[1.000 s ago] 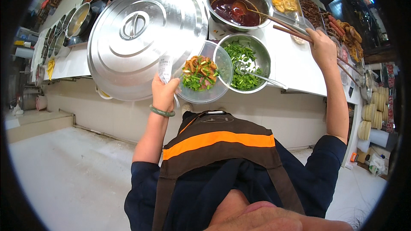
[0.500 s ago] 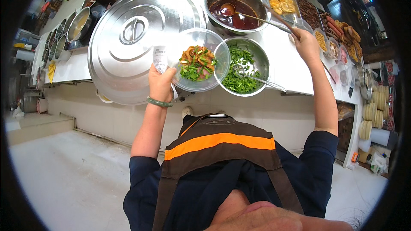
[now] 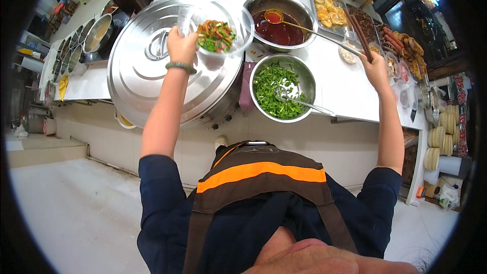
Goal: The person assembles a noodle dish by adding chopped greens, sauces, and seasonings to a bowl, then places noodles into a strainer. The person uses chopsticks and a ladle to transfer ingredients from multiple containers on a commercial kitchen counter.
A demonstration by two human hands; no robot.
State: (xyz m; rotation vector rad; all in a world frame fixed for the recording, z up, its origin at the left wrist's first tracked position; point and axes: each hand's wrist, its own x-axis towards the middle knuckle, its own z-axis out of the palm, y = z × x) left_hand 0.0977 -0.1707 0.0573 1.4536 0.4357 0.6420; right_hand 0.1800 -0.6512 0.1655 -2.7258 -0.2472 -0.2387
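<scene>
My left hand (image 3: pixel 181 45) grips the clear plastic bowl (image 3: pixel 220 33) by its near rim, fingers wrapped around the edge and closed on it; the bowl is up over the big steel pot lid (image 3: pixel 147 71), chopped greens and red bits heaped inside; I judge it's held high and toward the sauce so a drip lands in the bowl, not on the counter.

My right hand (image 3: pixel 374 68) is closed round the end of the long ladle handle (image 3: pixel 324 33); exact finger placement too small to tell; the ladle's cup (image 3: pixel 273 16) sits just above the dark red sauce in the steel basin (image 3: pixel 280 18), loaded with red liquid; long handle keeps my hand clear of the basin.

Edges: bowl rim is just beside the basin rim, nearly touching; the bowl of chopped green herbs (image 3: pixel 281 89) sits nearer me with its own spoon (image 3: pixel 299 102) leaning out to the right, handle tip near my right forearm path; trays of fried pieces (image 3: pixel 329 12) and skewers (image 3: pixel 401 43) crowd the right end of the white counter (image 3: pixel 350 91).

Open room: space above the lid is free; the gap between the two basins is tight; counter edge drops off right below the herb bowl.
</scene>
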